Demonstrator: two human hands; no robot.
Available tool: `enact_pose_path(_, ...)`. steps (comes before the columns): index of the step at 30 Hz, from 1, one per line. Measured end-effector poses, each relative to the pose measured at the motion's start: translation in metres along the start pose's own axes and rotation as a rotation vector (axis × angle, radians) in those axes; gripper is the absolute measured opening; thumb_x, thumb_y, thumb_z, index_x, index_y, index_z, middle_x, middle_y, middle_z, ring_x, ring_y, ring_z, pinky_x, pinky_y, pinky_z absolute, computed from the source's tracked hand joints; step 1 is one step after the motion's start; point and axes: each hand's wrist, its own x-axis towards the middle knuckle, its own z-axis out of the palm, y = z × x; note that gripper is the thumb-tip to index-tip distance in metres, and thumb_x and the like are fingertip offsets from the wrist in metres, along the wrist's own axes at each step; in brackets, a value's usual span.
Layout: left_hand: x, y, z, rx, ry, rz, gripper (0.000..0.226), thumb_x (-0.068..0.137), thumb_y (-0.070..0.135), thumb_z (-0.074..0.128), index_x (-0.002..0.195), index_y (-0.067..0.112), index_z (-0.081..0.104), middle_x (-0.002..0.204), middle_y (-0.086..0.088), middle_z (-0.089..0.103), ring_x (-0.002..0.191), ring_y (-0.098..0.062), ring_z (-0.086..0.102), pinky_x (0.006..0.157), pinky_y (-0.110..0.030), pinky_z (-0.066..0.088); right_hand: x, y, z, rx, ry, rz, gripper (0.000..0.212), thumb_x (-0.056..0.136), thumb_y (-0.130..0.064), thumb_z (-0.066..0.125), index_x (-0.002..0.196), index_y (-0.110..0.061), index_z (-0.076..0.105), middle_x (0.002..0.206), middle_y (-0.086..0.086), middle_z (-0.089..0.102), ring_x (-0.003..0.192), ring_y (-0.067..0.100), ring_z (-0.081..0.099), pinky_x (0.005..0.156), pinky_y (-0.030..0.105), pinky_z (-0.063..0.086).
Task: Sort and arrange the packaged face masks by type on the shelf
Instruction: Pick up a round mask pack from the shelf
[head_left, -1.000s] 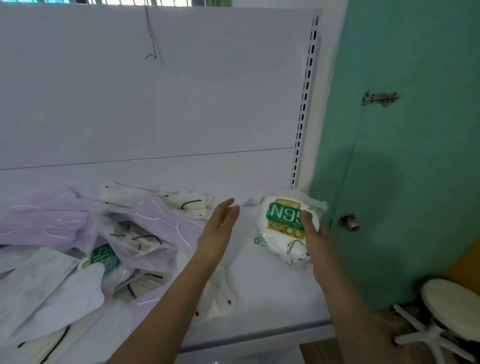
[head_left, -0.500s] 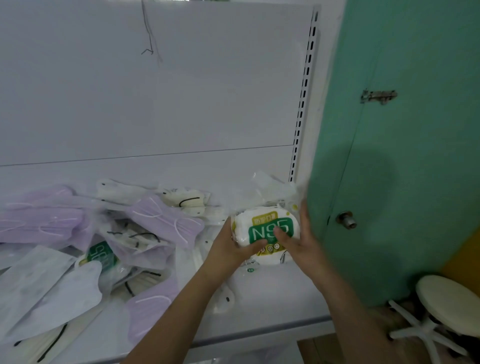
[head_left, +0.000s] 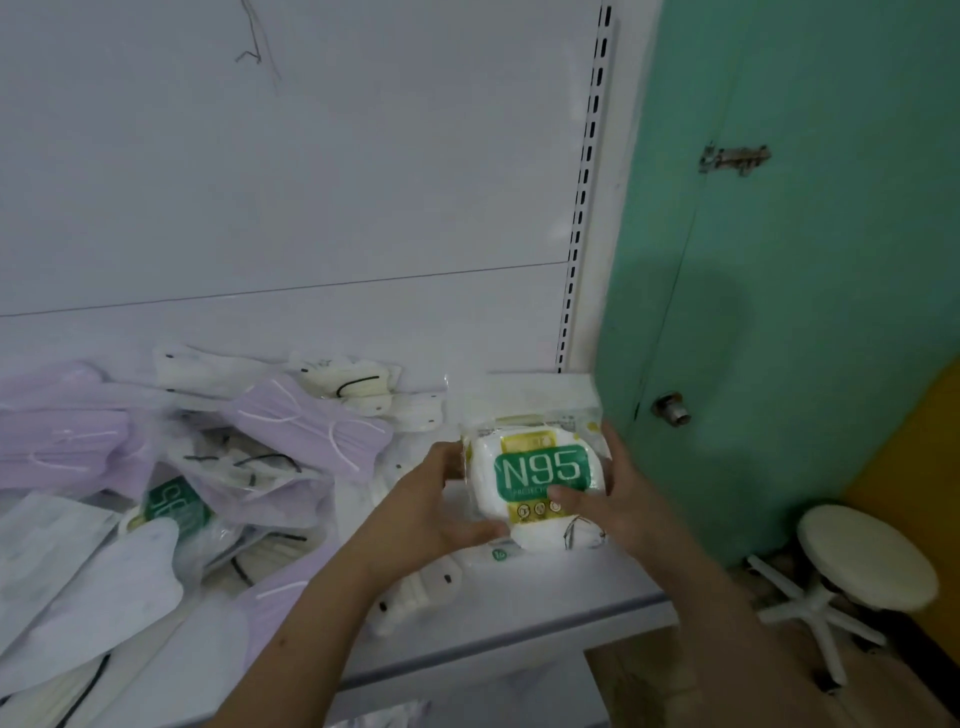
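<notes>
Purple and white mask packets (head_left: 306, 436) heaped at left of shelf (head_left: 571, 587). Left hand (head_left: 431, 509) and right hand (head_left: 618, 499) grip N95 pack (head_left: 540, 478) by its side edges, near shelf's right end. Likely light, soft, slippery film; hold edges.

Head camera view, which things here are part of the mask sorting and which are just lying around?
Job:
N95 pack, gripped by left hand and right hand
second N95 pack
purple masks
white masks
shelf

Bystanders:
stool
green door
door bolt
</notes>
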Motion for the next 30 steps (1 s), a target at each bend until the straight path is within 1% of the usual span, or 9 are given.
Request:
enact_pose_path(4, 0.0, 0.003, -0.001, -0.111, -0.043, -0.038, 0.077, 0.063, 0.06, 0.086, 0.124, 0.035, 0.046, 0.117, 0.018, 0.063, 0.098, -0.003, 0.068, 0.082, -0.025, 0.06, 0.001, 0.003, 0.003, 0.072, 0.103, 0.058, 0.053, 0.075, -0.024, 0.082, 0.124, -0.017, 0.06, 0.098, -0.002, 0.076, 0.084, 0.015, 0.075, 0.067, 0.03, 0.059)
enact_pose_path(11, 0.032, 0.028, 0.004, -0.328, 0.136, -0.107, 0.036, 0.088, 0.056, 0.062, 0.114, 0.032, 0.057, 0.104, 0.002, 0.071, 0.082, -0.011, 0.07, 0.064, -0.021, 0.056, 0.021, -0.006, -0.001, -0.035, 0.129, 0.022, 0.026, 0.094, -0.05, 0.054, 0.114, -0.035, 0.06, 0.095, -0.011, 0.075, 0.082, 0.001, 0.071, 0.065, 0.015, 0.051)
enact_pose_path(13, 0.044, 0.034, 0.007, -0.343, 0.163, -0.122, 0.039, 0.092, 0.055, 0.059, 0.121, 0.029, 0.061, 0.107, 0.006, 0.071, 0.086, -0.008, 0.068, 0.07, -0.021, 0.052, 0.039, -0.01, -0.007, -0.041, 0.14, 0.036, 0.022, 0.097, -0.049, 0.052, 0.111, -0.034, 0.06, 0.094, -0.017, 0.071, 0.08, -0.005, 0.067, 0.061, 0.01, 0.047)
enact_pose_path(16, 0.063, 0.04, 0.018, -0.316, 0.051, -0.091, 0.046, 0.088, 0.052, 0.069, 0.129, 0.038, 0.053, 0.116, 0.022, 0.064, 0.109, -0.003, 0.062, 0.09, -0.026, 0.051, 0.075, -0.016, -0.015, -0.025, 0.154, 0.098, 0.044, 0.09, -0.064, 0.051, 0.111, -0.027, 0.063, 0.101, -0.004, 0.073, 0.089, 0.012, 0.069, 0.076, 0.028, 0.054)
enact_pose_path(19, 0.091, 0.033, 0.026, -0.214, 0.071, -0.06, 0.085, 0.073, 0.066, 0.079, 0.143, 0.043, 0.038, 0.14, 0.011, 0.055, 0.135, -0.014, 0.047, 0.107, -0.045, 0.047, 0.115, -0.022, -0.028, 0.092, 0.105, 0.163, 0.057, 0.082, -0.072, 0.054, 0.108, -0.022, 0.068, 0.099, 0.004, 0.076, 0.089, 0.027, 0.074, 0.087, 0.051, 0.057)
enact_pose_path(23, 0.121, 0.031, 0.036, 0.036, 0.235, -0.217, 0.109, 0.083, 0.052, 0.075, 0.161, 0.016, 0.007, 0.163, -0.007, 0.017, 0.153, -0.019, 0.014, 0.119, -0.03, 0.021, 0.158, -0.025, -0.046, 0.085, -0.02, 0.192, 0.1, 0.072, -0.077, 0.062, 0.153, -0.033, 0.023, 0.151, 0.005, 0.045, 0.124, 0.03, 0.058, 0.102, 0.055, 0.047)
enact_pose_path(25, 0.133, 0.031, 0.048, 0.014, 0.321, -0.319, 0.096, 0.089, 0.046, 0.071, 0.159, 0.01, 0.016, 0.157, -0.011, 0.035, 0.145, -0.026, 0.035, 0.113, -0.032, 0.034, 0.163, -0.017, -0.049, -0.085, -0.087, 0.114, 0.084, 0.087, -0.061, 0.061, 0.155, -0.038, 0.016, 0.151, -0.007, 0.039, 0.133, 0.025, 0.048, 0.11, 0.05, 0.04)
enact_pose_path(27, 0.143, 0.033, 0.063, -0.032, 0.404, -0.311, 0.062, 0.091, 0.038, 0.071, 0.143, 0.014, 0.047, 0.128, -0.001, 0.064, 0.12, -0.02, 0.062, 0.089, -0.017, 0.049, 0.164, -0.005, -0.05, -0.173, -0.134, 0.01, 0.061, 0.092, -0.042, 0.065, 0.147, -0.034, 0.038, 0.133, -0.014, 0.057, 0.115, 0.013, 0.061, 0.1, 0.043, 0.051)
enact_pose_path(30, 0.151, 0.043, 0.076, -0.068, 0.501, -0.295, 0.033, 0.093, 0.036, 0.068, 0.124, 0.025, 0.062, 0.103, 0.015, 0.07, 0.095, -0.001, 0.066, 0.075, -0.011, 0.05, 0.173, 0.0, -0.058, -0.141, -0.032, -0.234, 0.032, 0.091, -0.029, 0.067, 0.121, -0.034, 0.057, 0.104, -0.022, 0.066, 0.092, -0.005, 0.065, 0.081, 0.026, 0.058)
